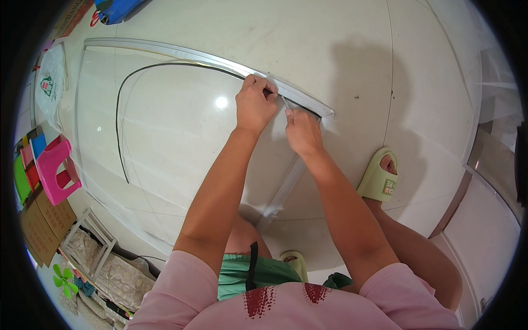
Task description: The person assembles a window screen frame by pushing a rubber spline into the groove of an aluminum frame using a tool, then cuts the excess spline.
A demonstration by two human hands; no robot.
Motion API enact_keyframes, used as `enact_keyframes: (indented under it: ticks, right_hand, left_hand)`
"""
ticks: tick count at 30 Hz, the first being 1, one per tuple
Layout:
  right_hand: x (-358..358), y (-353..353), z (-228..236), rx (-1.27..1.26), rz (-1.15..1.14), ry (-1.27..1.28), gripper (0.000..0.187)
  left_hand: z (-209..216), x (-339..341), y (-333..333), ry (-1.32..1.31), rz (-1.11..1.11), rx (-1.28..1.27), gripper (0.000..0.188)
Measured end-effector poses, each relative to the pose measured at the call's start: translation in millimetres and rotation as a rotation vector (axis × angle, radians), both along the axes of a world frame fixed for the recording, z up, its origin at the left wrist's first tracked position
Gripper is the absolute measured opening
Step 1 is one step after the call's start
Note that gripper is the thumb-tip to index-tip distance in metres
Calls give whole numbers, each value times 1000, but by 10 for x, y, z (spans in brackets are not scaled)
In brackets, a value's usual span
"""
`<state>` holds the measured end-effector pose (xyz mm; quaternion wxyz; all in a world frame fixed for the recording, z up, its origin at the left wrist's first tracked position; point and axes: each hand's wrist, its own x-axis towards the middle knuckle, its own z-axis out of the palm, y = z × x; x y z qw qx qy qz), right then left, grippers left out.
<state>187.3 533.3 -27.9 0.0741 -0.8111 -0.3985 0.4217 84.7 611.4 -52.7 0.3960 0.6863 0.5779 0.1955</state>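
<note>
Pale floor tiles spread beside a pink stool at left.

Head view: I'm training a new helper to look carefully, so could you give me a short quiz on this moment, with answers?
1. True or false: to the left of the left hand, the black strip bends in a wide curve.
2. Choose one. What holds the thin tool whose tip points at the metal frame?
A) the left hand
B) the right hand
C) neither hand
3. Fill the gap: the plastic stool at the left side of the picture is ____.

Key:
1. True; it arcs away from the frame's far bar.
2. B
3. pink
</note>
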Motion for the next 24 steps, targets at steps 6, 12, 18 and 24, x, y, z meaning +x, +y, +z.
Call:
enact_keyframes:
  ticks: [6, 12, 18, 24]
  right_hand:
    - [-48, 20, -19, -7, 39, -53, 36]
    - [-62, 40, 5, -30, 16, -78, 36]
    - [-55, 139, 61, -128, 44, -66, 35]
    - [-18, 106, 66, -68, 36, -66, 36]
  left_hand:
    - [9, -13, 8, -4, 12, -14, 9]
    - [21, -3, 0, -6, 5, -16, 8]
    - [-21, -78, 2, -81, 21, 27, 12]
    - [-16, -131, 25, -42, 45, 37, 12]
